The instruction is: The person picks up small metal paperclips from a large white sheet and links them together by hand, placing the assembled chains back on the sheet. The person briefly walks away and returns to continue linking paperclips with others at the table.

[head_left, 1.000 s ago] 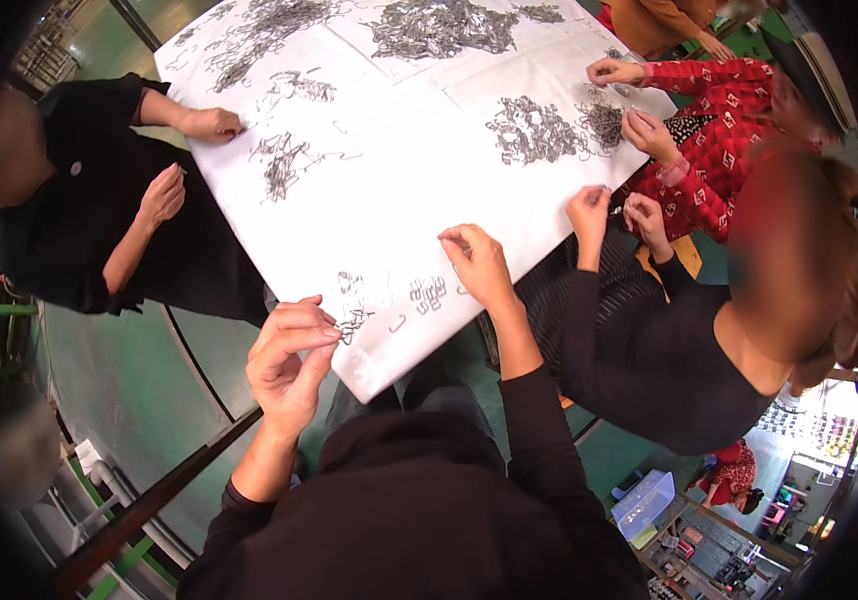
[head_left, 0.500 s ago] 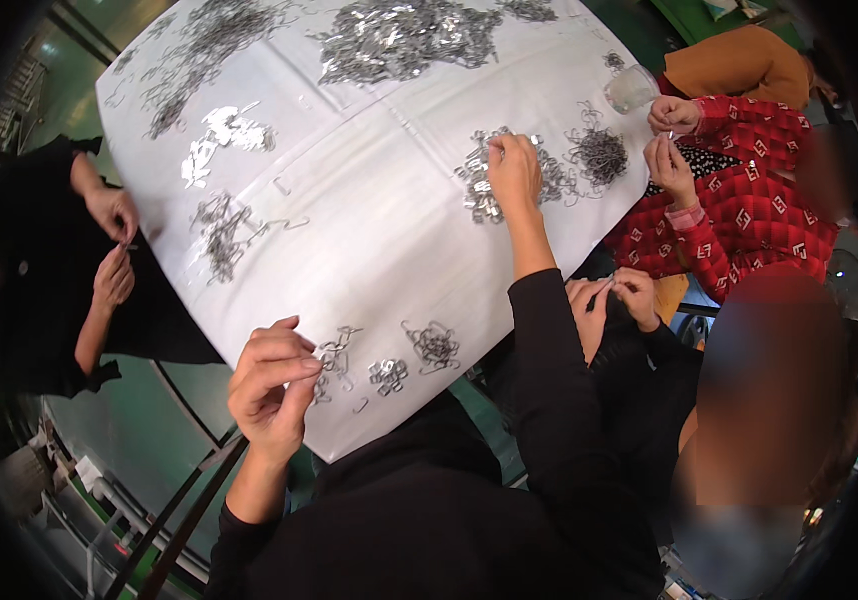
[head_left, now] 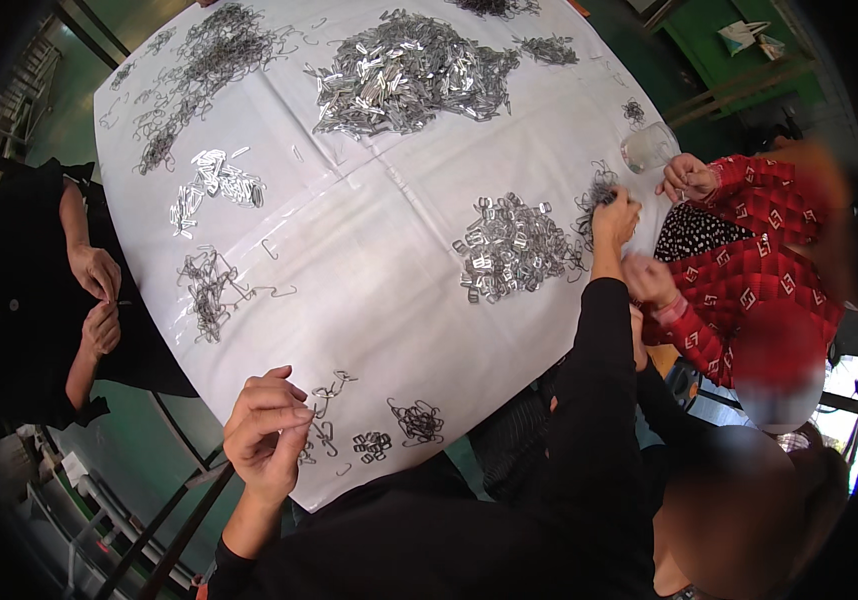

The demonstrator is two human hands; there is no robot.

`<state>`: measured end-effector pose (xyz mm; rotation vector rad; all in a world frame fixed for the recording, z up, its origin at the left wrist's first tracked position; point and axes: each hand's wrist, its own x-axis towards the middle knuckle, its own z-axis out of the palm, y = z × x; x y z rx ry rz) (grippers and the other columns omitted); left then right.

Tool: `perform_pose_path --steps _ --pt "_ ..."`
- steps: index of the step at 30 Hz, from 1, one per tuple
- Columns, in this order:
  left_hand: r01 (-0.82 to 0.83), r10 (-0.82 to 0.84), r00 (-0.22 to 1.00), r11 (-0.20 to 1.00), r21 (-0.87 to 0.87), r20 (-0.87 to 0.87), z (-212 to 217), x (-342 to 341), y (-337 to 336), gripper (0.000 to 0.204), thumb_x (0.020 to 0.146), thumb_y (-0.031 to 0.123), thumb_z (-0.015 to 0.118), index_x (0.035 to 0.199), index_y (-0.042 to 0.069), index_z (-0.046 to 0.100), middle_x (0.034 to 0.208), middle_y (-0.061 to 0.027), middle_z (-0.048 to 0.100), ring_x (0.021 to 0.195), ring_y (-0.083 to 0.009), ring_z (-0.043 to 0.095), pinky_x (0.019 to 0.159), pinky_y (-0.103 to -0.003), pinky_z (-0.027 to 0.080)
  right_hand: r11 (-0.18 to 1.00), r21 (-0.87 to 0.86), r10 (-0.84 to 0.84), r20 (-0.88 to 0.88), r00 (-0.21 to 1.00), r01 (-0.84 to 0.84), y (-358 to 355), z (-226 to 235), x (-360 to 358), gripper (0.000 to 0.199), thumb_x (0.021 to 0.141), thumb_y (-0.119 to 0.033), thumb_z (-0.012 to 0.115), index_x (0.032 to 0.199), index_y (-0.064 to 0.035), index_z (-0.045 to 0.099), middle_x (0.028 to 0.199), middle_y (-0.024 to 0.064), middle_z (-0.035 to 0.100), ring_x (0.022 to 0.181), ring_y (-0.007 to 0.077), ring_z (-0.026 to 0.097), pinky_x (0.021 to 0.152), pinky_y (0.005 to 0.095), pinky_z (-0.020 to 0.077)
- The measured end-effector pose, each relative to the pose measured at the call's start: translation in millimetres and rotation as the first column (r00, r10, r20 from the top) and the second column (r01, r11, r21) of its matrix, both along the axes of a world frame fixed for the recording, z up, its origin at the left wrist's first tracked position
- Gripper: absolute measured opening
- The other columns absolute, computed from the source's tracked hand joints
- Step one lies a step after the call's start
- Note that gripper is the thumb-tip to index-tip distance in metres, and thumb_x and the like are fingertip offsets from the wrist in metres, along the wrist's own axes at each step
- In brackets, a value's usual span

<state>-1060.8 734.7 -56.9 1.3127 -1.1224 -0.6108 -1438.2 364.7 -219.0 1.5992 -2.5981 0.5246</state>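
The left hand (head_left: 269, 430) is raised over the near left corner of the tabletop (head_left: 369, 270), thumb and fingertips brought together; whether a small piece is pinched there, I cannot tell. The right hand (head_left: 617, 218) reaches out to the right edge, its fingers curled down at a dark wire tangle (head_left: 599, 190), and its grip on any piece is hidden. Just beside the left hand lie scattered wire hooks (head_left: 325, 405); to their right are a small cluster of silver buckles (head_left: 372, 446) and a small dark bunch of wire (head_left: 417, 423). Farther out, a broad buckle heap (head_left: 509, 250) lies left of the right hand, with a clear cup (head_left: 646, 148) beyond the hand. A wire pile (head_left: 211, 295) and silver strips (head_left: 214, 185) lie on the left, and a large strip heap (head_left: 414, 75) and spread-out wire pieces (head_left: 219, 45) at the far side. Judging by these heaps, most of the metal is loose and much is left to handle; whether any hooks by the left hand are finished is too small to tell. Co-workers' hands (head_left: 99, 280) are close together at the left, while red patterned sleeves (head_left: 724, 260) border the right edge.
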Motion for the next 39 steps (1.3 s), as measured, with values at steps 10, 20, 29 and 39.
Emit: perform_pose_path --steps 10,20,29,39 --pt "0.065 -0.065 0.998 0.998 -0.003 0.017 -1.2 -1.8 4.0 0.018 0.070 -0.004 0.070 0.085 0.007 0.069 0.083 -0.0052 0.062 0.079 -0.0226 0.061 0.092 -0.048 0.045 0.906 -0.180 0.393 0.028 0.919 -0.382 -55.1 13.2 45.1 0.029 0.077 -0.004 0.063 0.102 -0.0188 0.061 0.111 0.0090 0.056 0.100 0.0344 0.059 0.084 0.0440 0.0488" --pt "0.034 -0.034 0.999 0.999 0.004 0.003 -4.8 3.4 8.4 0.018 0.071 -0.005 0.070 0.085 0.006 0.069 0.082 -0.0047 0.061 0.079 -0.0215 0.061 0.091 -0.047 0.046 0.881 -0.352 0.379 0.128 0.916 -0.315 -77.3 23.6 23.9 0.031 0.070 -0.004 0.074 0.099 -0.0080 0.065 0.100 0.0169 0.066 0.095 0.0367 0.061 0.086 0.0415 0.0463" --pt "0.063 -0.063 0.998 0.998 -0.032 -0.002 -1.9 -2.2 4.3 0.019 0.070 -0.005 0.071 0.086 0.006 0.070 0.083 -0.0047 0.062 0.079 -0.0218 0.061 0.090 -0.046 0.046 0.926 -0.339 0.250 0.231 0.940 -0.164 -88.8 38.3 6.7 0.034 0.069 -0.012 0.079 0.099 -0.0072 0.065 0.100 0.0154 0.069 0.096 0.0337 0.063 0.087 0.0386 0.0468" --pt "0.044 -0.044 0.999 0.997 -0.066 0.010 7.6 3.5 24.2 0.018 0.071 -0.006 0.067 0.085 0.005 0.067 0.083 -0.0064 0.060 0.079 -0.0225 0.060 0.091 -0.048 0.045 0.850 -0.522 0.386 0.537 0.750 -0.064 -85.8 71.1 -2.9 0.034 0.068 -0.012 0.080 0.097 -0.0036 0.064 0.094 0.0140 0.069 0.085 0.0273 0.065 0.079 0.0356 0.0500"
